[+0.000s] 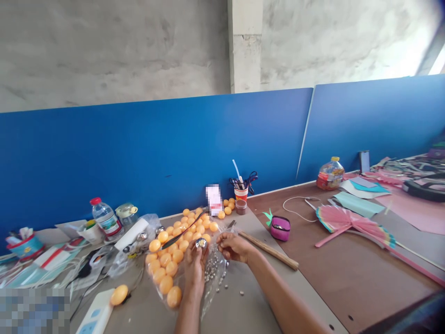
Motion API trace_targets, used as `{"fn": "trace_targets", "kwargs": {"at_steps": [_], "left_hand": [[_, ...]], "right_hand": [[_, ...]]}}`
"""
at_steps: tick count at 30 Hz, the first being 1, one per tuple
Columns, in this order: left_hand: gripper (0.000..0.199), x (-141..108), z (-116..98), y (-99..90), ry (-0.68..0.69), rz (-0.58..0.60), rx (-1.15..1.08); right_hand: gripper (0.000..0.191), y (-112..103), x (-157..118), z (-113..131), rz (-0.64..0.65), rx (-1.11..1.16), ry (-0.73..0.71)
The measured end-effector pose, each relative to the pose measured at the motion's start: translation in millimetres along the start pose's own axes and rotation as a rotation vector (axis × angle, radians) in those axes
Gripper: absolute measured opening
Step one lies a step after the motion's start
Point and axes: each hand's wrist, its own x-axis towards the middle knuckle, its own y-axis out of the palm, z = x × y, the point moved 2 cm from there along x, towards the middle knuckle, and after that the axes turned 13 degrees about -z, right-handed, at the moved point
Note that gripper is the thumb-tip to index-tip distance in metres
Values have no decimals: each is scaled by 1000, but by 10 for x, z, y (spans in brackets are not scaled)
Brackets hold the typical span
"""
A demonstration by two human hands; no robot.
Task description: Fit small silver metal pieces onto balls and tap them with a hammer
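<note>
My left hand (195,264) holds up a small shiny silver round piece (200,243) with a yellowish centre, gripped by the thumb and fingers. To its right my right hand (233,247) is closed, thumb and fingertips pinched together; whatever they hold, if anything, is too small to make out. Below and between the hands lies a clear plastic bag (219,273) with many small silver beads (210,270), and a few loose ones are on the table. Left of my left hand, orange balls (166,284) fill another clear bag, with a dark thin tool (169,243) lying across them.
A wooden stick (269,250) lies beyond my right hand. Behind stand a cup of pens and scissors (241,192) and a brown jar (241,207). A purple pouch (280,228) and pink fan (339,218) are right; a bottle (106,219) and power strip (92,317) are left.
</note>
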Motion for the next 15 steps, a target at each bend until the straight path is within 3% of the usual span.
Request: {"fn": "trace_targets", "kwargs": {"at_steps": [4, 8, 15], "left_hand": [[49, 17, 19, -7, 14, -1, 22], [49, 12, 16, -5, 35, 30, 65], [51, -13, 23, 5, 65, 86, 137]], "right_hand": [[25, 29, 80, -77, -31, 139, 2], [33, 68, 68, -63, -84, 161, -86], [31, 268, -51, -41, 7, 149, -236]]}}
